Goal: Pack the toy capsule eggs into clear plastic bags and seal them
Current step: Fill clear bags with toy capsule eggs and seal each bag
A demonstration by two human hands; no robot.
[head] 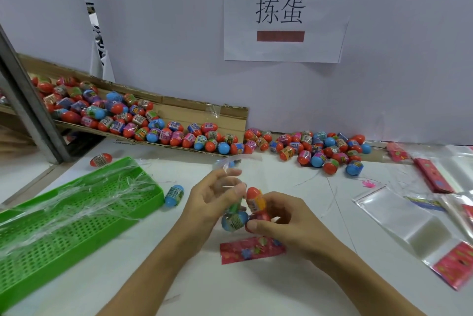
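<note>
Both forearms reach in from below and meet at the middle. The left hand (210,198) is raised with fingers curled, pinching a clear bag. The right hand (279,218) curls fingers and thumb around an egg.

We see glossy plastic all over this bench: the capsule eggs (317,149) heaped along the back edge have shiny smooth shells in red and blue, each wrapped in a printed film band. The egg (254,203) pinched in the right hand (286,223) gleams the same way. The left hand (212,200) grips a clear bag (230,180), thin crinkly film that catches the light. More flat clear bags (409,221) at the right edge look slick too. The green tray (76,213) on the left is matt perforated plastic, draped with wrinkly clear film. The sloped cardboard (194,113) is rough brown, the sign (284,13) plain matt paper.
</note>
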